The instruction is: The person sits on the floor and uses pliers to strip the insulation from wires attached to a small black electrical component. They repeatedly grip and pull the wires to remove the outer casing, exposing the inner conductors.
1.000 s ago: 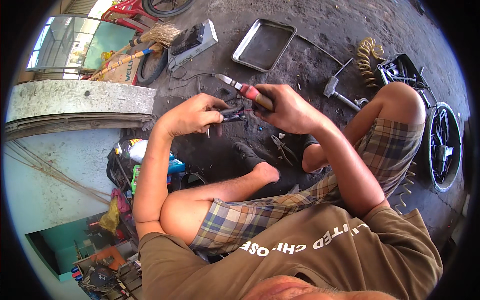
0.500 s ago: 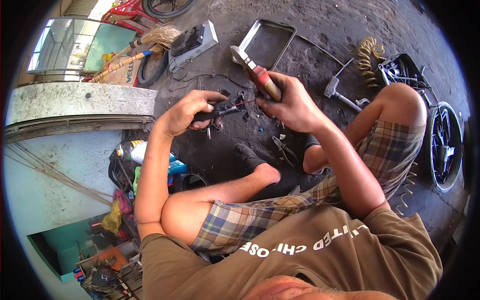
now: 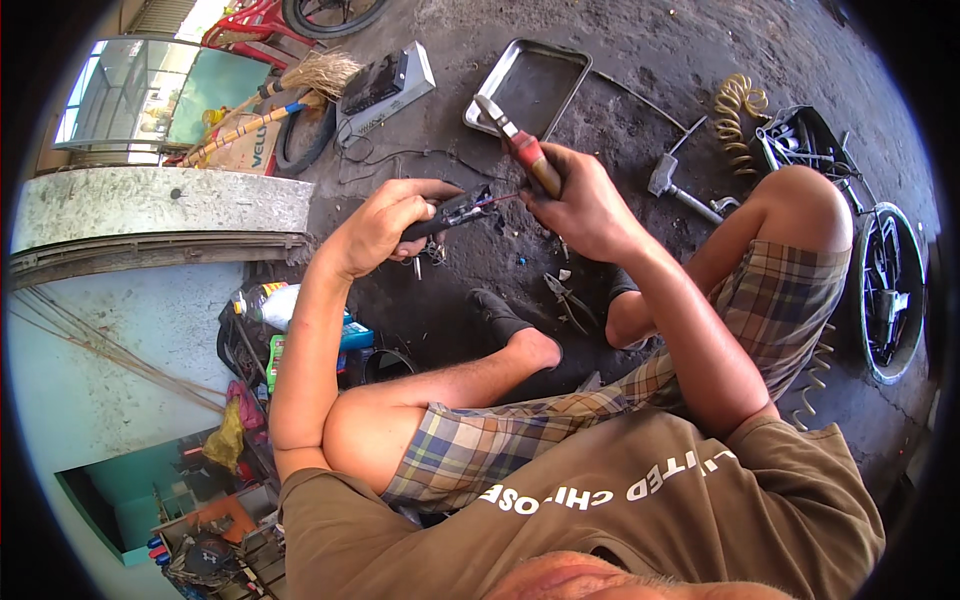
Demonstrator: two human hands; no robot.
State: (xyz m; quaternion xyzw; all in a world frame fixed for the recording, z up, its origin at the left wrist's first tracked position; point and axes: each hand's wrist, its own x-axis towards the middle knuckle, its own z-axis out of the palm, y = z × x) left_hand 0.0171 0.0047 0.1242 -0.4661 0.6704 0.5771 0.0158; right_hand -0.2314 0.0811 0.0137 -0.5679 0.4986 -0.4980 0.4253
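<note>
My left hand (image 3: 385,225) grips a black part (image 3: 452,213) with thin wires and small dangling metal bits. My right hand (image 3: 585,205) is closed round a tool with red-and-tan handles (image 3: 535,160) and a metal head, which looks like pliers, tilted up and leftward. A thin red wire runs from the black part toward my right fingers. Behind the tool lies a rectangular metal tray (image 3: 566,72). Pliers (image 3: 567,298) lie on the dark floor between my feet.
A T-handled tool (image 3: 690,200), coiled yellow hose (image 3: 735,120), black toolbox (image 3: 800,145) and round tub of tools (image 3: 885,300) are at the right. A grey device (image 3: 385,90), brooms (image 3: 250,120), tyres and a whitish ledge (image 3: 165,195) are upper left, bottles (image 3: 275,300) below them.
The tool in my right hand has tilted more upright and shifted slightly right. My left hand has risen a little and turned the black part.
</note>
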